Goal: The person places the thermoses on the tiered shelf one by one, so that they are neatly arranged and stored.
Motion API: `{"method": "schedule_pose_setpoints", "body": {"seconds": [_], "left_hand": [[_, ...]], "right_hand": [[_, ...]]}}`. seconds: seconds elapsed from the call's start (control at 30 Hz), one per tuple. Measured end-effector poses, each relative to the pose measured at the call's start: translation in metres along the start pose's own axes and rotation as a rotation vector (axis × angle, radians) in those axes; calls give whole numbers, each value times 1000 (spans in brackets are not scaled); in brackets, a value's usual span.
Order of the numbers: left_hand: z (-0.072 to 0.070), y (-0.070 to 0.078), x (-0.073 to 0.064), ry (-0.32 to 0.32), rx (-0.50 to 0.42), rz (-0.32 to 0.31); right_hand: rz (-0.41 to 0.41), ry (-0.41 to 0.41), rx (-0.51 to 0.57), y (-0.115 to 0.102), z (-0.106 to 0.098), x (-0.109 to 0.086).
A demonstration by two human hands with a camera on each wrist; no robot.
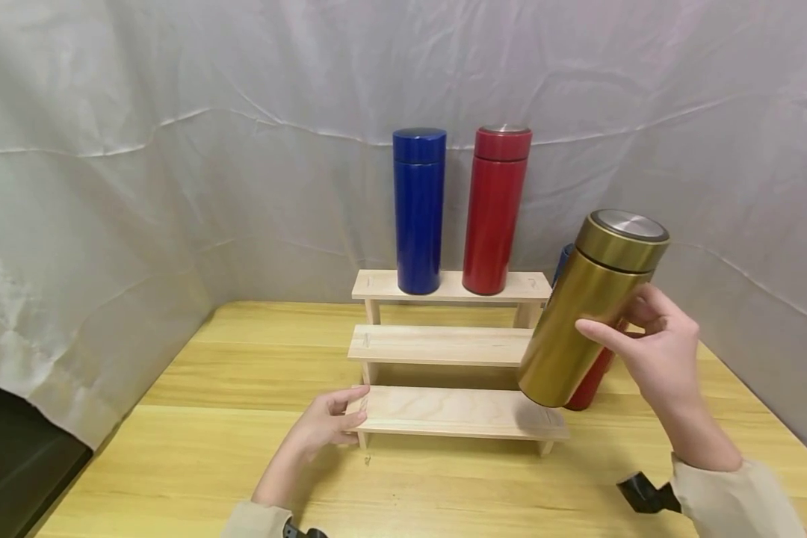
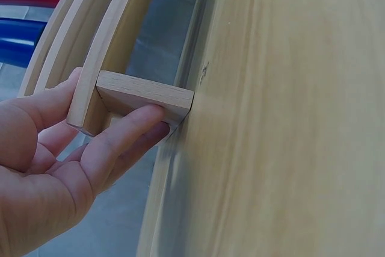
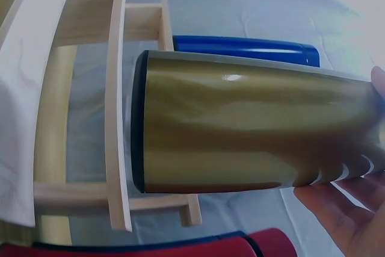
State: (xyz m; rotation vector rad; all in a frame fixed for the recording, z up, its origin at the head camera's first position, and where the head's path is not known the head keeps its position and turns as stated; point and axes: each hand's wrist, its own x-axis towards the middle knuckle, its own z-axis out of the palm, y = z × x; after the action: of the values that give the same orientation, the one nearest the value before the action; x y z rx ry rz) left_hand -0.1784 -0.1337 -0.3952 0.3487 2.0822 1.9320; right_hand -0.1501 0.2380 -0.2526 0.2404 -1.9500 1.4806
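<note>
My right hand (image 1: 662, 355) grips a gold thermos flask (image 1: 578, 329) with a steel-topped lid, thumb on the near side. The flask leans, lid up and to the right, its base over the right end of the bottom step of a three-step wooden rack (image 1: 444, 411). In the right wrist view, its dark-rimmed base points toward the rack. My left hand (image 1: 323, 422) holds the left end of the bottom step; the left wrist view has the fingertips on the wooden leg (image 2: 144, 91) below it. On the top step stand a blue flask (image 1: 419, 217) and a red flask (image 1: 498, 213).
Right of the rack, partly hidden behind the gold flask, are another red flask (image 1: 586, 392) and a blue one (image 1: 565, 258). A yellowish wooden table (image 1: 195, 456) carries everything. Grey cloth (image 1: 276, 194) hangs behind and at the sides. Something black (image 1: 20, 456) lies at the far left.
</note>
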Motion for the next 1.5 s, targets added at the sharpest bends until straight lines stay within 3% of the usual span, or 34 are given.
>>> {"method": "schedule_pose_setpoints", "body": {"seconds": [0.23, 0.5, 0.67, 0.9, 1.13, 1.37, 1.5], "left_hand": [[-1, -1, -1, 4, 7, 2], [-1, -2, -1, 1, 6, -3], [-2, -1, -1, -8, 9, -1], [-1, 0, 0, -6, 8, -7], [-1, -1, -1, -8, 6, -4], [-1, -1, 0, -11, 4, 1], [-2, -2, 0, -9, 6, 5]], "right_hand": [[45, 3, 74, -3, 21, 3], [-1, 1, -28, -6, 47, 9], [-3, 8, 10, -6, 63, 12], [-66, -2, 85, -3, 83, 17], [-56, -13, 103, 3, 100, 19], [-144, -7, 150, 17, 116, 24], [-139, -36, 148, 17, 126, 26]]}}
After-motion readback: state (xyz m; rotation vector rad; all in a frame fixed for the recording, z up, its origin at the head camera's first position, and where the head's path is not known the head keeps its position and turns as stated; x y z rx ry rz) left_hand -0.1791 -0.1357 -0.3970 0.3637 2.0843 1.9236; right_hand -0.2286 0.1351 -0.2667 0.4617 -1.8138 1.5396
